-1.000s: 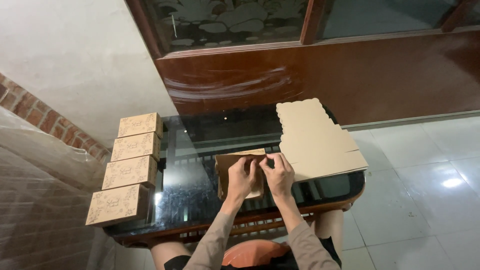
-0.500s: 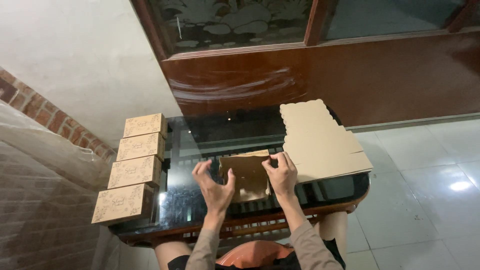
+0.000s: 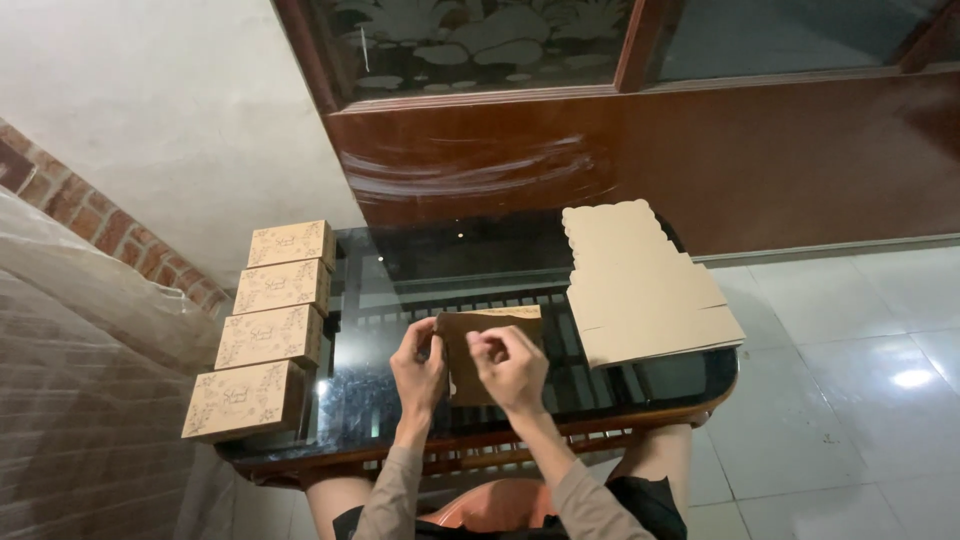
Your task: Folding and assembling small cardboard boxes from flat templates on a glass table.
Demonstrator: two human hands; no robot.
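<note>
A brown cardboard box piece (image 3: 470, 345), partly folded, is held over the dark glass table (image 3: 400, 290). My left hand (image 3: 418, 372) grips its left edge. My right hand (image 3: 510, 368) pinches its front, fingers curled over the top flap. Most of the box's lower part is hidden behind my hands. Both hands are close together near the table's front edge.
A stack of flat brown cardboard blanks (image 3: 640, 285) lies on the table's right side. Several finished patterned boxes (image 3: 268, 330) stand in a row along the left edge. A wooden door (image 3: 650, 150) is behind, a brick wall (image 3: 60, 200) at left, white floor tiles (image 3: 850, 380) at right.
My hands spread apart on the box half a second ago, then came back together. The right hand has moved from the right edge to the front flap.
</note>
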